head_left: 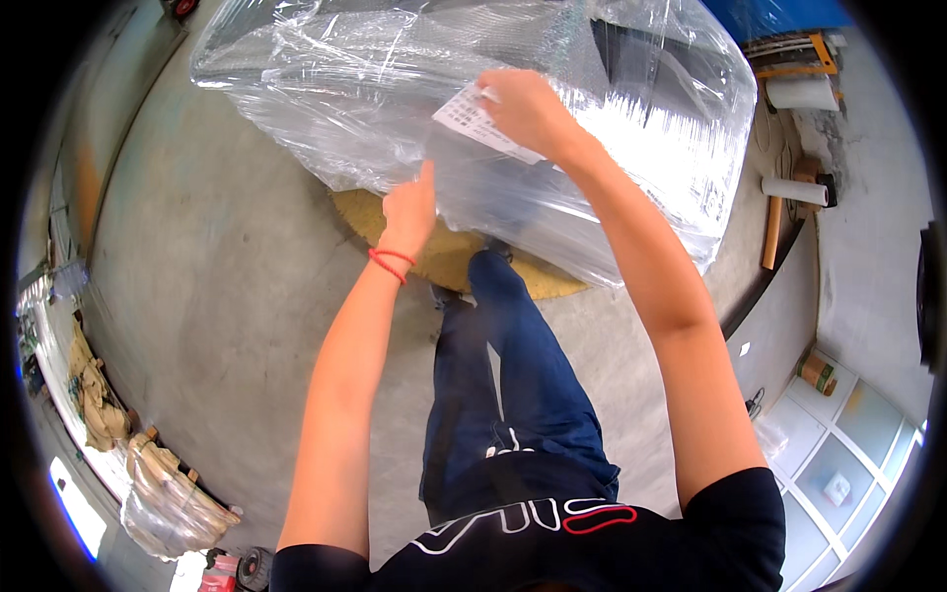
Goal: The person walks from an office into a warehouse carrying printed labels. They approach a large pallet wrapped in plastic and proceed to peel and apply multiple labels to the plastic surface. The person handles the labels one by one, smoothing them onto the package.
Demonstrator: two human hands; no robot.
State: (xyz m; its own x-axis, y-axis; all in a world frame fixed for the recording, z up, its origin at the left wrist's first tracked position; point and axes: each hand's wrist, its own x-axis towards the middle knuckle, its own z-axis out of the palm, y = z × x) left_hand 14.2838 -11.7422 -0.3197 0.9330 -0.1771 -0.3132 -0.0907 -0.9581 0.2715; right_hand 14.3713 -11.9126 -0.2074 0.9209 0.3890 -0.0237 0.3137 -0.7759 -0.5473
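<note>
A large load (335,128) wrapped in clear plastic film and bubble wrap stands in front of me on a round yellow base (454,261). My right hand (528,111) pinches the upper part of a white printed label sheet (473,123), which lies slanted against the front of the wrapping. My left hand (407,212), with a red cord bracelet on its wrist, is at the wrapping's lower edge to the left of the sheet. One of its digits points up against the film and the others are curled; I see nothing held in it.
Rolls of film (794,190) and a cardboard tube (772,232) are by the wall at the right. Plastic-covered brown material (173,493) lies at the lower left. A white framed glass partition (838,464) stands at the lower right. Grey concrete floor (227,266) surrounds the load.
</note>
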